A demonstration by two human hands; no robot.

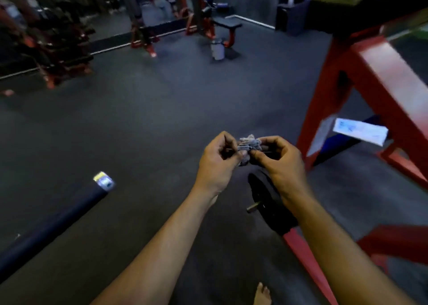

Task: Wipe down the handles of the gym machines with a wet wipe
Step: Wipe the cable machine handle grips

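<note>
Dark gym floor [143, 124]; red machine frames [375, 77], possibly bin [217, 48], standing on it.

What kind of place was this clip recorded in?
Most likely a gym. A black weight plate sits on a red machine frame, a padded bench stands farther back, and the floor is dark matting. Both hands hold a crumpled wipe.

Crumpled cloth-like wipe [249, 145], glossy red frame [379, 77]

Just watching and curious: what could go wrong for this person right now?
The crumpled grey wet wipe is only pinched between the left hand and right hand, so it might drop onto the dark floor. A bare foot is near the black weight plate and red metal frame: possible stubbing.
</note>
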